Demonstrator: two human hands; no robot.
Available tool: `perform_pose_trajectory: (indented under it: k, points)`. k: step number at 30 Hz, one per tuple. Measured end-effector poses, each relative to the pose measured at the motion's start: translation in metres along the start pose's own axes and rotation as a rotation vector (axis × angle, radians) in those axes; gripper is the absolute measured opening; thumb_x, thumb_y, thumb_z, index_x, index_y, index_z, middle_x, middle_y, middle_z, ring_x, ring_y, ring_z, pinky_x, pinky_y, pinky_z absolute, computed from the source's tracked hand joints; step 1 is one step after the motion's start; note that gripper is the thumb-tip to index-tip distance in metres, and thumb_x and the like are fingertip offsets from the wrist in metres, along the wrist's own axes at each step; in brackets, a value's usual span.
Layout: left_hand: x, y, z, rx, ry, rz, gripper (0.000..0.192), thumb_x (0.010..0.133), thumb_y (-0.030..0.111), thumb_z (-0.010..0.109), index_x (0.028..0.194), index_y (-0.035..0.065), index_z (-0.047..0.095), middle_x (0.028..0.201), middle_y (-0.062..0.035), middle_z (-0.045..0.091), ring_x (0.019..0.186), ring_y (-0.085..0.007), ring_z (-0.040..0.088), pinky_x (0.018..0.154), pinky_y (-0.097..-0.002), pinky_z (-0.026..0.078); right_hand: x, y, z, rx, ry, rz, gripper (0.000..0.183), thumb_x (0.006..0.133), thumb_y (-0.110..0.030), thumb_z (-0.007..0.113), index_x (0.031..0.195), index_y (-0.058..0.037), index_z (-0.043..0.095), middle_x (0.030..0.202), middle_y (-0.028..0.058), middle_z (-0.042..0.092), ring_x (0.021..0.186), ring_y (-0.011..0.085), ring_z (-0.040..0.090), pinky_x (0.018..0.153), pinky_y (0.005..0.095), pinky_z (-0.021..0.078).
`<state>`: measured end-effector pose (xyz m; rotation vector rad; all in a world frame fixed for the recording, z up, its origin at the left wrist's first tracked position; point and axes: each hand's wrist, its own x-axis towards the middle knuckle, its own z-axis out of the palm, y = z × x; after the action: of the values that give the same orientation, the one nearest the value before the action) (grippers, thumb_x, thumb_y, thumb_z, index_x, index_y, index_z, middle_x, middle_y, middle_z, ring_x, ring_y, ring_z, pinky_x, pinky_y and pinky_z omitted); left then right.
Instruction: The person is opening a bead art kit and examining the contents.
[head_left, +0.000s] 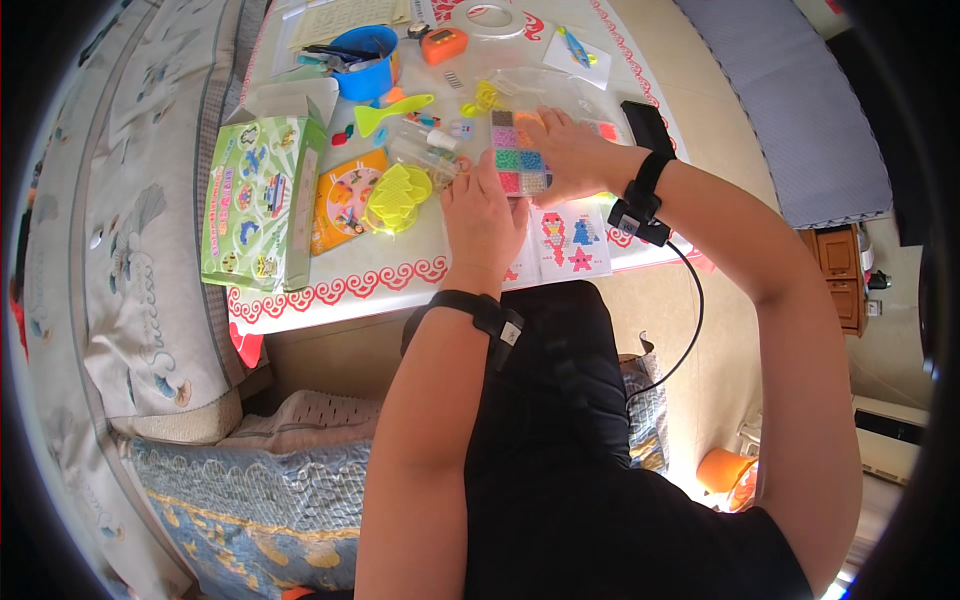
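My left hand (486, 217) rests at the left and near edges of a clear compartment box of coloured beads (531, 160), fingertips against its side. My right hand (574, 154) spreads over the box's right part, hiding some compartments. Both hands appear to grip the box. Under its near edge lies an open pattern booklet (574, 244) with bead figures of a star and animals. Left of the box are yellow pegboard shapes (397, 196), one like a tree, clear tubes (420, 150) and a small white-capped bottle (442, 140).
A green craft-kit box (259, 202) and an orange card (330, 217) stand or lie left. Farther back are a yellow-green scraper (390, 112), a blue bucket of pens (371, 79), an orange timer (444, 46) and a tape roll (491, 19). A black phone-like object (646, 127) lies right.
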<state>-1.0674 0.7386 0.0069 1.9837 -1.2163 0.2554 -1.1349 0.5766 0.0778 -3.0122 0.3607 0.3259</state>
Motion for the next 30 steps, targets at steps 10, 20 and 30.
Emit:
perform_pose_trajectory:
  k: [10,20,30]
  points:
    - [0.001,-0.001,-0.003,-0.029,-0.081,-0.053,0.073,0.068,0.02,0.076,0.13,0.002,0.04,0.117,-0.0194,0.054,0.11,-0.038,0.05,0.091,-0.0478,0.037,-0.01,0.009,0.009,0.153,0.066,-0.052,0.096,0.059,-0.037,0.078,0.137,-0.0054,0.032,0.142,0.0333,0.024,0.133,0.0484,0.025,0.103,0.0574,0.0286]
    - [0.004,0.001,-0.008,-0.027,-0.145,-0.067,0.069,0.071,0.017,0.073,0.131,0.0022,0.041,0.115,-0.0166,0.055,0.103,-0.0335,0.053,0.091,-0.0454,0.037,-0.045,0.003,0.033,0.242,0.293,-0.006,0.077,0.072,-0.031,0.073,0.135,-0.0079,0.037,0.144,0.0241,0.028,0.136,0.0395,0.025,0.11,0.0555,0.0176]
    - [0.0,-0.003,-0.005,-0.071,-0.125,-0.067,0.069,0.069,0.012,0.075,0.129,0.0,0.042,0.108,-0.0126,0.056,0.09,-0.0278,0.056,0.083,-0.0403,0.041,-0.061,0.001,0.046,0.308,0.397,0.07,0.066,0.071,-0.018,0.072,0.13,-0.0079,0.045,0.143,0.0166,0.035,0.135,0.0348,0.03,0.109,0.0544,0.0213]
